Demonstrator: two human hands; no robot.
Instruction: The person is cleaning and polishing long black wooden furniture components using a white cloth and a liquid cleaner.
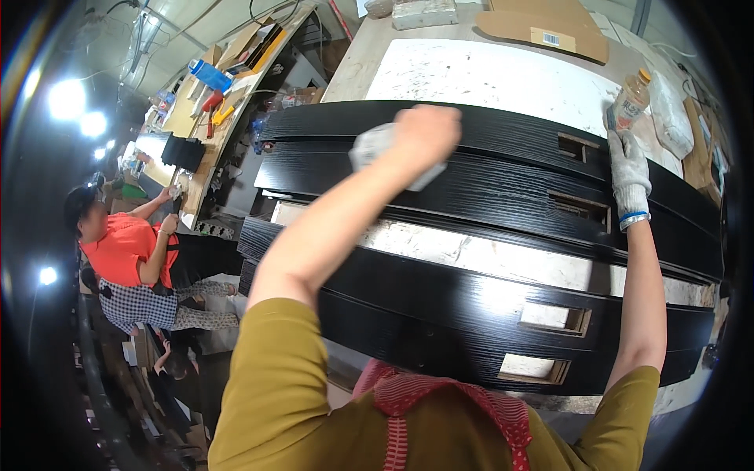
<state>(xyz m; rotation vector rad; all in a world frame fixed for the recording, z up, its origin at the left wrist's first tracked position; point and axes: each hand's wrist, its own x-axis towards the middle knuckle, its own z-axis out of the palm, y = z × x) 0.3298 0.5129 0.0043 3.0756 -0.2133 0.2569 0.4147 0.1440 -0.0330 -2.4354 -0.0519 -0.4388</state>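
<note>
My left hand is bare and closed into a fist over the far black boards. A crumpled white cloth shows on both sides of it, pressed against the wood. My right hand wears a white knitted glove with a blue cuff. Its fingers stretch out over the right part of the far black board, just short of a bottle. More long black wood-grain boards lie side by side across the bench, several of them with rectangular cut-outs near their right ends.
A capped bottle stands beyond my right hand, beside a plastic-wrapped bundle. Cardboard lies on a stained white sheet at the back. Left, a person in a red top works at a side table holding tools and a blue bottle.
</note>
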